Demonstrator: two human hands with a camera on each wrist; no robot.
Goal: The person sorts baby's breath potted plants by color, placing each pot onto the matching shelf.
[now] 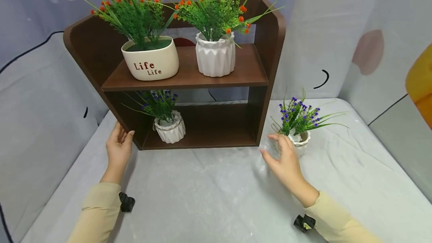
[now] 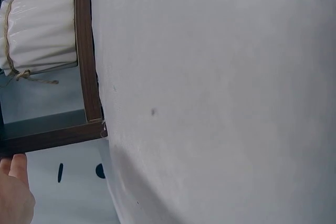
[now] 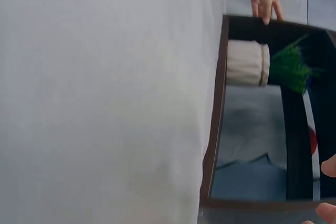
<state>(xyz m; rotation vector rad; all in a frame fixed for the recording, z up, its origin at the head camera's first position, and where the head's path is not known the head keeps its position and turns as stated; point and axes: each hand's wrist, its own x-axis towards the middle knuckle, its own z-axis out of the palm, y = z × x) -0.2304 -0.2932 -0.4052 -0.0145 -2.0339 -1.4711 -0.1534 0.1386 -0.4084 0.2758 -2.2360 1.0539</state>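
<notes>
Now the left hand rests flat, fingers straight, against the shelf unit's side; the right hand, grip spread, reaches the small white pot of purple flowers.

The right hand partly hides the small white pot of purple flowers. In the left wrist view, the left hand is cut off by the edge.

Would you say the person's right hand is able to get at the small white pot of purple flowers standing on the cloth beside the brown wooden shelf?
Probably yes: the right hand hovers open just in front of the small white pot of purple flowers, which stands on the grey cloth outside the brown wooden shelf, with nothing between them.
</notes>
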